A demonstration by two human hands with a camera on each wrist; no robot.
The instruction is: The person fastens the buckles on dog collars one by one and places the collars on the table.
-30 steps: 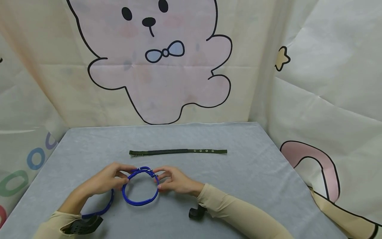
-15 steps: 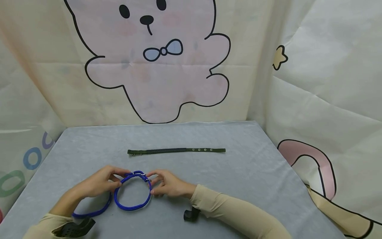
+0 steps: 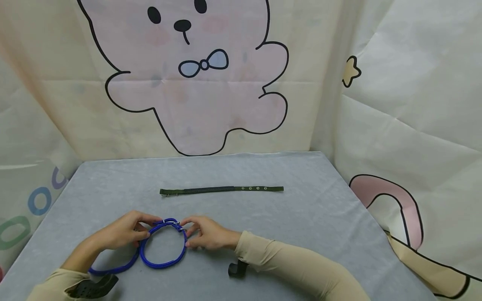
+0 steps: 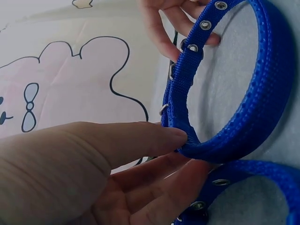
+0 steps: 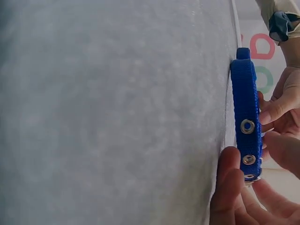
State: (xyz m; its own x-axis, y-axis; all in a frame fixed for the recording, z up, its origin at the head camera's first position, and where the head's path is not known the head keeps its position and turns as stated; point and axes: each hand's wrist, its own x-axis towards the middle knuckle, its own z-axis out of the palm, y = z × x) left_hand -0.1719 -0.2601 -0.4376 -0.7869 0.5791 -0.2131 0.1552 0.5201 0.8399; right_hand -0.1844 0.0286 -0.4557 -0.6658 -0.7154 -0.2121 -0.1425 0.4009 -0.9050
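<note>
A blue dog collar [image 3: 162,266], buckled into a loop, stands on the grey table between both hands. My left hand [image 3: 122,230] pinches it at its upper left, thumb on the band beside the buckle in the left wrist view. My right hand [image 3: 209,235] holds its right side, thumb and fingers on the band near the metal eyelets [image 5: 247,126]. Just left of it, a second looped blue collar [image 3: 120,269] lies partly hidden beneath my left hand and wrist; in the left wrist view this second collar [image 4: 253,168] sits close against the first.
Farther back, a green collar [image 3: 211,190] lies stretched out straight, its eyelets toward the right. Grey cloth covers the table [image 3: 301,209]. A printed curtain [image 3: 211,104] stands behind the table and along both sides. Each wrist wears a black camera [image 3: 238,269].
Both hands have shifted left and slightly nearer with the held blue collar, closing the gap to the second collar. The view has also turned a little. The green collar stays where it lies.
</note>
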